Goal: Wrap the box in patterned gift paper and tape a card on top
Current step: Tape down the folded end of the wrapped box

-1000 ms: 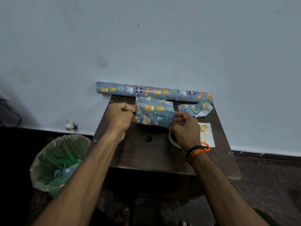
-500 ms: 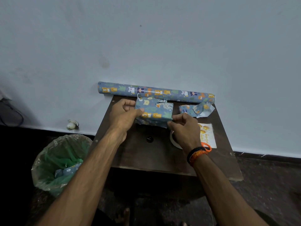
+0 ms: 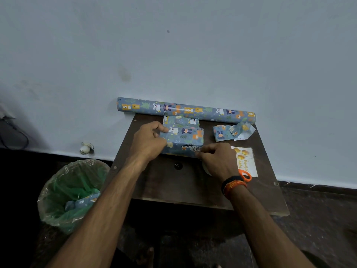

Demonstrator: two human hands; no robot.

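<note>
The box [image 3: 183, 138], covered in blue animal-print gift paper, lies on the dark wooden table [image 3: 179, 186] with a loose paper flap sticking up at its far side. My left hand [image 3: 147, 141] grips the box's left end, fingers curled over the top edge. My right hand [image 3: 215, 159] pinches the paper at the box's near right corner. A white card [image 3: 245, 161] with gold balloons lies flat to the right of my right hand. The rest of the gift paper is a roll [image 3: 185, 110] along the wall.
A torn scrap of gift paper [image 3: 230, 132] lies at the table's back right. Orange scissor handles [image 3: 245, 175] and part of a white tape roll [image 3: 206, 170] peek out by my right wrist. A bin with a green liner [image 3: 71, 192] stands left of the table.
The box has been turned over toward me and set lower on the table; a different printed face shows now. My right hand shifted to the near right corner.
</note>
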